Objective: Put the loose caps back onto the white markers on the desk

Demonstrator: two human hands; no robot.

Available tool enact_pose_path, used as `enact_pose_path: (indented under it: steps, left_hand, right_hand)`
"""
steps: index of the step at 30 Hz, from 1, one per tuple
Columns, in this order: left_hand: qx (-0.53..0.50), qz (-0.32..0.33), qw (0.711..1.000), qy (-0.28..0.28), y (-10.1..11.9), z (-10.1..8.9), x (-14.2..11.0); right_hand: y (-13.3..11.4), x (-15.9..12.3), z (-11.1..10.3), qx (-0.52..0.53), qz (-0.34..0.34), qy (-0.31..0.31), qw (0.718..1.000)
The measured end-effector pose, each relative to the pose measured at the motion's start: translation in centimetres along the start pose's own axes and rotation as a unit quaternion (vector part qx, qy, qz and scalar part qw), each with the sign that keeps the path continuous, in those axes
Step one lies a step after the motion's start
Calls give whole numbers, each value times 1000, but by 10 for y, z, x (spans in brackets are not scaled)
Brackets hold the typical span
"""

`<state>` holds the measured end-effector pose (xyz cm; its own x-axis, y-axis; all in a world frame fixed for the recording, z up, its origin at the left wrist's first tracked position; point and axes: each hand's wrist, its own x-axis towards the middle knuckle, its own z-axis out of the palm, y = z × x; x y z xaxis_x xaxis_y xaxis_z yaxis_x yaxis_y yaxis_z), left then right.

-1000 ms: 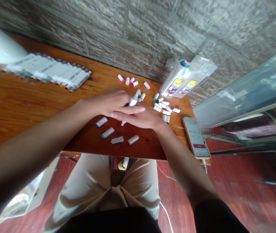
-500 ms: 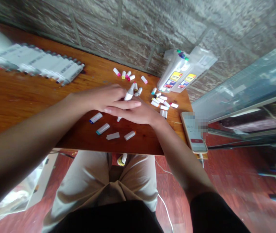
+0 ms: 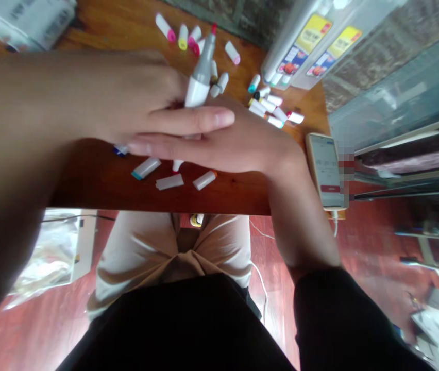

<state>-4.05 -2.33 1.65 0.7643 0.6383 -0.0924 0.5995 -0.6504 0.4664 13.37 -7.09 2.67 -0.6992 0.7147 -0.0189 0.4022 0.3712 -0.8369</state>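
Note:
My left hand (image 3: 134, 103) lies crossed over my right hand (image 3: 242, 141) above the wooden table (image 3: 99, 180), the fingers of both stretched out. A grey and white marker (image 3: 198, 82) is clamped under them. Its red tip points up and away, and its other tip shows below my right fingers. How the thumbs hold it is hidden. Loose white caps (image 3: 169, 181) with coloured ends lie under my hands near the table's front edge. More caps (image 3: 183, 36) lie beyond the marker, and a cluster of several caps (image 3: 269, 105) lies to its right.
A phone (image 3: 325, 170) lies at the table's right front corner with a cable hanging from it. Clear marker cases (image 3: 312, 36) lean at the back right. A row of markers (image 3: 22, 20) sits at the back left. A plastic bag (image 3: 49, 257) lies on the red floor.
The hands and the marker now fill more of the view and sit higher in it. The camera has tilted down and closer. The crossed hands keep the same hold.

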Motion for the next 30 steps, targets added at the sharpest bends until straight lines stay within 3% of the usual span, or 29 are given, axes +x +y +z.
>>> enact_pose_path:
  steps: [3, 8, 12, 15, 17, 19, 21, 24, 27, 30]
  left_hand:
    - [73, 12, 997, -4, -1, 4, -3]
    - [49, 41, 997, 37, -6, 9, 3]
    - [-88, 43, 994, 42, 0, 2, 5]
    - [-261, 50, 963, 47, 5, 2, 6]
    - [-367, 58, 928, 15, 6, 5, 10]
    - [-449, 42, 892, -14, 5, 6, 20]
    - [-506, 1, 862, -25, 7, 3, 34]
    - [-500, -20, 866, -13, 15, -5, 53]
    - [-520, -31, 853, 6, 21, -3, 65]
    - [-592, -53, 803, 31, 15, 14, 66]
  right_hand:
    - [11, 2, 5, -44, -2, 13, 999]
    - [38, 17, 15, -71, -57, 48, 995]
    - [39, 25, 12, 26, -81, 81, 993]
    - [33, 23, 7, 154, -66, 40, 985]
    - [31, 21, 6, 263, 9, 41, 964]
    - [32, 21, 6, 384, 57, 37, 921]
    - [33, 23, 3, 471, 50, 31, 880]
    - [32, 25, -4, 537, 0, 48, 842]
    - [31, 24, -10, 560, -31, 100, 822]
    - [33, 23, -6, 572, 3, 107, 813]
